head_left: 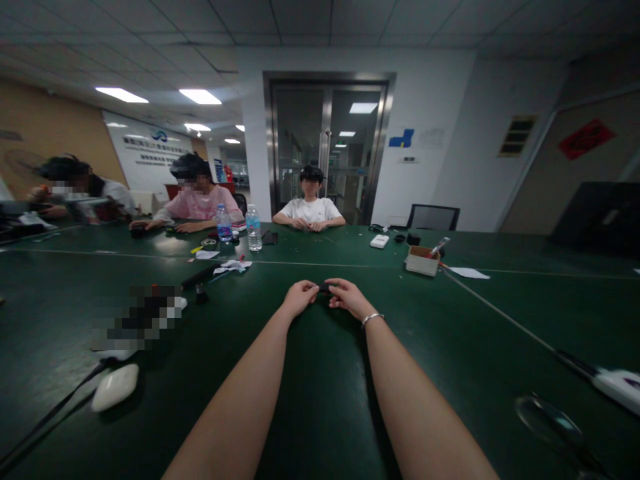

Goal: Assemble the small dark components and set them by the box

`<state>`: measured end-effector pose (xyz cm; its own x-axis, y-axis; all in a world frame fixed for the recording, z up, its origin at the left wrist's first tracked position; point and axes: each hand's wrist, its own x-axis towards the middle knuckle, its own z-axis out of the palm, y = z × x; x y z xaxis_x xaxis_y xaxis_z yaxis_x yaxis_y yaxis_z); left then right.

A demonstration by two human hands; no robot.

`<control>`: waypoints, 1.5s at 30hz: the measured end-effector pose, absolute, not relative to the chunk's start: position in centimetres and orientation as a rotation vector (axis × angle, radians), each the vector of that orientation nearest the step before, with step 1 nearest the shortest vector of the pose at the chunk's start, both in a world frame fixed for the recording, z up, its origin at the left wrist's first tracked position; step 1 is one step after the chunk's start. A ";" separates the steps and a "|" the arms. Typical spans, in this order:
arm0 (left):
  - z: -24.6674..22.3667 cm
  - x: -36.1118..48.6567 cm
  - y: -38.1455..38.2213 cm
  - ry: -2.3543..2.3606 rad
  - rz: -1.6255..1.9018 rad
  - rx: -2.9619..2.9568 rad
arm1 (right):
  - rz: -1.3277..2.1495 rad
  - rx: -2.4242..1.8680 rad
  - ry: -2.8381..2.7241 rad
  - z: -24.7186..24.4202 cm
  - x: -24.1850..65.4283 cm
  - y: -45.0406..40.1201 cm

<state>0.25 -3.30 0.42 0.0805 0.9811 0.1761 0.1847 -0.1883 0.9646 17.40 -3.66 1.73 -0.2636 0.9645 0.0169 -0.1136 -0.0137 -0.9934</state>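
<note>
Both arms reach forward over the green table (320,373). Between my hands is a small dark object (325,289), too small to identify. My left hand (301,297) pinches its left end between thumb and fingers. From the other side, my right hand (349,298) holds its right end with bent fingers; a silver bracelet (373,320) circles that wrist. The hands are a short gap apart, just above or resting on the tabletop.
A white case (116,387) and a partly blurred-out item lie left. Two bottles (254,228) stand ahead. A small box (423,261) is right of centre, with glasses (550,418) at lower right. Several people sit across the table and to the left.
</note>
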 end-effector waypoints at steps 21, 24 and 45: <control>0.2 0.2 -3.0 1.255 1.170 1.559 | 1.438 -0.971 -1.337 1.9 17.4 -4.0; 0.2 0.2 -3.0 1.273 1.157 1.577 | 1.444 -0.965 -1.339 2.0 17.4 -4.0; 0.3 0.1 -2.9 1.427 1.145 1.648 | 1.494 -0.890 -1.375 2.2 17.6 -4.3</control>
<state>0.11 -2.90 0.34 0.0188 0.9817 0.1894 0.3976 -0.1811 0.8995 17.58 -4.29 2.20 -0.3435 0.9371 0.0619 -0.1393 0.0143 -0.9901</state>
